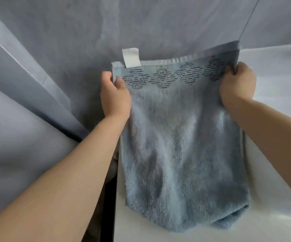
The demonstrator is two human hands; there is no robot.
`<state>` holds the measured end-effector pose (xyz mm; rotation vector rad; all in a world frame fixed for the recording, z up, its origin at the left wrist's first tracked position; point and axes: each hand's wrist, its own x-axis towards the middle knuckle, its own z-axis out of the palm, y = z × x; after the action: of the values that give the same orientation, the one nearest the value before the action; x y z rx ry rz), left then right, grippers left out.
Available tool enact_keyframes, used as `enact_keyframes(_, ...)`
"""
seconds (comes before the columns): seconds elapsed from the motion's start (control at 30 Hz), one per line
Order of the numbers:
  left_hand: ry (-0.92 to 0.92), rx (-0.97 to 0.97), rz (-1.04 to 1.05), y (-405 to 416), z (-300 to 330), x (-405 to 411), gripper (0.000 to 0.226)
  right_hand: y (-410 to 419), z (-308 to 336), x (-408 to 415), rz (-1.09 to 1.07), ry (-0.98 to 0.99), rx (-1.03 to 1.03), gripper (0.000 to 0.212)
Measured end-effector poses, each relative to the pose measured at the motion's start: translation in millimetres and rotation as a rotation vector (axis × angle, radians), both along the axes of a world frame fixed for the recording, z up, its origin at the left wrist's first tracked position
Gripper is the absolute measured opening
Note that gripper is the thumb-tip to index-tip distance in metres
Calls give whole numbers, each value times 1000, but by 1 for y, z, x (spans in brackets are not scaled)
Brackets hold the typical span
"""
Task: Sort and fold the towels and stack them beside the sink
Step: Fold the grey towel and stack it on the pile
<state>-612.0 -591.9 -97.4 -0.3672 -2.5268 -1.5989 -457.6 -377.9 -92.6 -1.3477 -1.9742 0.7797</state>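
We see one blue towel (181, 137); our left hand (115, 95) and right hand (237, 86) each pinch a top corner, one white label (131, 57) showing.

A mottled grey wall (62, 32) fills the upper view, with paler streaks running down near its middle. A pale grey panel (19, 70) slants across the left. A white surface (272, 70) spreads at right and below, softly, evenly lit.
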Motion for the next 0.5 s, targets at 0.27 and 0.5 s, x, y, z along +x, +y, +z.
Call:
enact_keyframes(0.27,46,-642,-68,21,-75,-19,36,-26,-42,-43,447,-422,513,60)
enact_keyframes(0.5,48,-655,-108,23,-77,-40,30,-14,-98,-45,653,-549,361,66)
